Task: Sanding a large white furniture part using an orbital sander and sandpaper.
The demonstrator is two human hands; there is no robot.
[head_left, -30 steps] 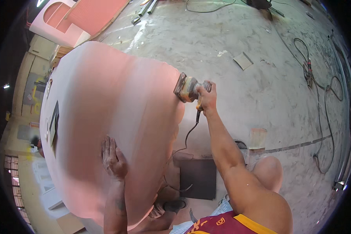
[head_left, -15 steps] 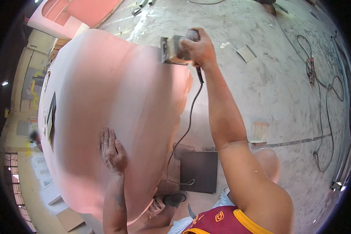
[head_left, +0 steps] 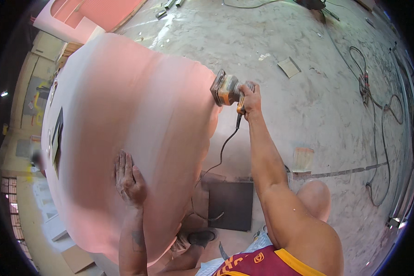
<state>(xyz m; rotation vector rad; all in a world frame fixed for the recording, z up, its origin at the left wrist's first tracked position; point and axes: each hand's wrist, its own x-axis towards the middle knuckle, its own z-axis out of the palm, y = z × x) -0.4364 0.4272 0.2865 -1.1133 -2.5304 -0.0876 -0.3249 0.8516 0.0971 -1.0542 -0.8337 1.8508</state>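
A large, smooth, curved pink and whitish shell point(head_left: 161, 115) fills the left and middle of the view. My left hand point(head_left: 130, 180) lies flat on its surface, dusty, with the fingers stretched out. My right hand point(head_left: 250, 99) is wrapped round the grip of a yellow and black electric sander point(head_left: 227, 90). The sander is tilted, its flat pad turned to the shell's right upper edge; whether the pad touches is hard to tell. From the sander a dark cord point(head_left: 222, 154) hangs down past the shell's right side.
Below the cord a dark square sheet point(head_left: 231, 206) lies on the dusty floor. Coiled cables point(head_left: 365, 89) lie at the right, and sheets of sandpaper point(head_left: 289, 67) are scattered about. Another pink piece point(head_left: 73, 20) stands at the far left. White blocks point(head_left: 55, 227) lie at the left.
My right hand has moved the sander down and to the right, from over the shell's top right to beside its edge, and tilted it. My left hand stays flat on the shell.
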